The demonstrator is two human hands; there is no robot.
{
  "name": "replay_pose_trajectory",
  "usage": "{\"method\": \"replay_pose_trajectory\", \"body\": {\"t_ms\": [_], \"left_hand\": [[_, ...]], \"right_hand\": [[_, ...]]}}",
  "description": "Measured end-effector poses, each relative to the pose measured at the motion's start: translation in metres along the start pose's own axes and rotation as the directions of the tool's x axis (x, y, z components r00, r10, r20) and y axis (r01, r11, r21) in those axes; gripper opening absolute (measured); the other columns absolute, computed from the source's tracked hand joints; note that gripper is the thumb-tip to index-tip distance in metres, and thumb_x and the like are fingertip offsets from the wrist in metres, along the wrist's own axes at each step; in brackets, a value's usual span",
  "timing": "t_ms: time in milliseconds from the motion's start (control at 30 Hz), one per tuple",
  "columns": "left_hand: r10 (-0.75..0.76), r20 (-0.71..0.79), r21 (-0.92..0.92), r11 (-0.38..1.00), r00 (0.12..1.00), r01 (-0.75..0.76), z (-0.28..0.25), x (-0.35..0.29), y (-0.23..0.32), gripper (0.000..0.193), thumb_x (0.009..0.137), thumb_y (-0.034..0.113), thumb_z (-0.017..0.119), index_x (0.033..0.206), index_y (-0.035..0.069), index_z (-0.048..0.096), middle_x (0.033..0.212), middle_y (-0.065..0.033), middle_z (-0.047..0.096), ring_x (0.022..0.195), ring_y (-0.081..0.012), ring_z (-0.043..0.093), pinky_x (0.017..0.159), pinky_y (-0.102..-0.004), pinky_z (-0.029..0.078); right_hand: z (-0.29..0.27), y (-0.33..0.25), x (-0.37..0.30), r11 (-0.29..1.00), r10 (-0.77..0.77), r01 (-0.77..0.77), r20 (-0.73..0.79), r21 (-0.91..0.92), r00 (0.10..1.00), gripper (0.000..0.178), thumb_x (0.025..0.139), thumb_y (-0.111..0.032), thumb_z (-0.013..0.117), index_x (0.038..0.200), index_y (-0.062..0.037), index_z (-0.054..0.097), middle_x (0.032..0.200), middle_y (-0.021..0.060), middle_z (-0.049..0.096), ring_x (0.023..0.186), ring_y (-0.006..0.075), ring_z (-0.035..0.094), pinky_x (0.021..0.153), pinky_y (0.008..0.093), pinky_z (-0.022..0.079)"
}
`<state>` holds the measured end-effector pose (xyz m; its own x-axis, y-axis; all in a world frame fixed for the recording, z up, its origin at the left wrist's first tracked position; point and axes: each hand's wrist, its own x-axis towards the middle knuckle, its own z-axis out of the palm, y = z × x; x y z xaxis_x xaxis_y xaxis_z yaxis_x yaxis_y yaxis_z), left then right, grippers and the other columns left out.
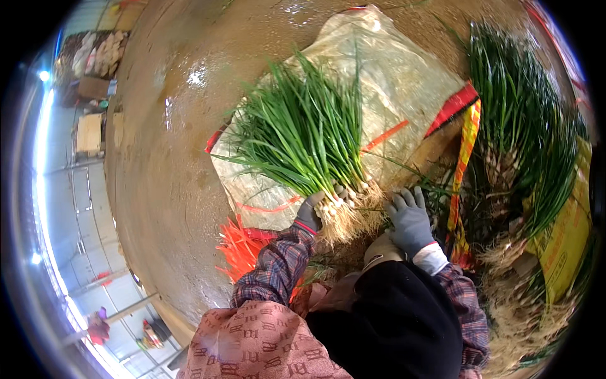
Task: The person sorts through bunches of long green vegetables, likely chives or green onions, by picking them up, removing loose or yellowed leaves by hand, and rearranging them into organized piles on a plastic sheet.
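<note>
Observed at centre of frame: the left hand (310,211), in a grey work glove, is closed around the lower stalk end of a bunch of green onions (306,136). The grip sits just above the pale roots (346,222), which hang in a tangled tuft toward the lower centre. The green leaves fan out from the hand toward the upper centre of the frame and lie over a translucent plastic sheet (404,76).

The right hand (410,221), also gloved in grey, rests just right of the roots with its fingers spread and extended. It is open and grips nothing; whether its fingertips touch the roots cannot be told.

The plastic sheet is spread on a wet brown floor (164,158) that fills the upper left and centre left. Red and orange markings run along the sheet's edges. A bundle of orange ties (240,246) lies at lower centre left, just beside the left forearm, which wears a plaid sleeve (274,271).

At right of frame a second, larger pile of green onions (524,114) lies with leaves toward the upper right and roots toward the lower right, resting on a yellow sack (565,246). A yellow and red strap (464,158) runs down between the two lots.
</note>
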<state>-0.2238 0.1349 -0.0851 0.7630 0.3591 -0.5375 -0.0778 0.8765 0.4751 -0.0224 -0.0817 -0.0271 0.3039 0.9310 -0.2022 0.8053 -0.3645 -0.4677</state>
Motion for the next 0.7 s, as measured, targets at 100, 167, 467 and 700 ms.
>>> {"method": "replay_pose_trajectory", "body": {"t_ms": [100,167,467,700], "left_hand": [[-0.096,-0.486,0.064,0.987,0.869,0.145,0.031,-0.018,0.005,0.052,0.091,0.030,0.065,0.133,0.002,0.055,0.123,-0.0137,0.063,0.111,-0.0298,0.061,0.102,-0.0404,0.045],[0.011,-0.584,0.202,0.970,0.812,0.132,-0.021,-0.038,0.004,0.051,0.091,0.034,0.065,0.132,0.004,0.056,0.126,-0.0102,0.060,0.107,-0.0247,0.059,0.095,-0.0365,0.046],[0.658,-0.316,0.943,0.297,0.684,0.150,0.037,-0.075,0.012,0.072,0.086,0.028,0.065,0.143,-0.004,0.034,0.133,-0.0200,0.048,0.121,-0.0331,0.047,0.106,-0.0415,0.035],[0.151,0.372,0.641,-0.755,0.916,-0.136,0.079,-0.005,0.012,0.062,0.093,0.044,0.049,0.145,0.011,0.042,0.152,-0.0126,0.038,0.146,-0.0342,0.024,0.119,-0.0615,0.003]], "right_hand": [[0.007,0.020,-0.001,0.997,0.075,-0.073,0.045,-0.038,0.996,0.024,0.075,-0.020,0.067,0.098,-0.0096,0.069,0.113,0.0120,0.061,0.117,0.0319,0.052,0.118,0.0546,0.020],[-0.003,0.013,0.004,0.994,0.108,-0.107,0.040,-0.015,0.993,0.014,0.079,-0.014,0.063,0.091,-0.0089,0.068,0.101,0.0119,0.062,0.105,0.0323,0.056,0.114,0.0538,0.026],[-0.059,0.035,0.019,0.961,0.268,-0.237,-0.254,0.145,0.929,0.017,0.084,-0.012,0.061,0.097,-0.0025,0.063,0.102,0.0173,0.063,0.098,0.0385,0.059,0.084,0.0474,0.047],[0.039,0.044,0.068,0.914,0.351,-0.391,-0.268,-0.109,0.897,0.025,0.084,-0.015,0.059,0.107,-0.0068,0.064,0.112,0.0188,0.060,0.110,0.0338,0.057,0.109,0.0479,0.032]]}}
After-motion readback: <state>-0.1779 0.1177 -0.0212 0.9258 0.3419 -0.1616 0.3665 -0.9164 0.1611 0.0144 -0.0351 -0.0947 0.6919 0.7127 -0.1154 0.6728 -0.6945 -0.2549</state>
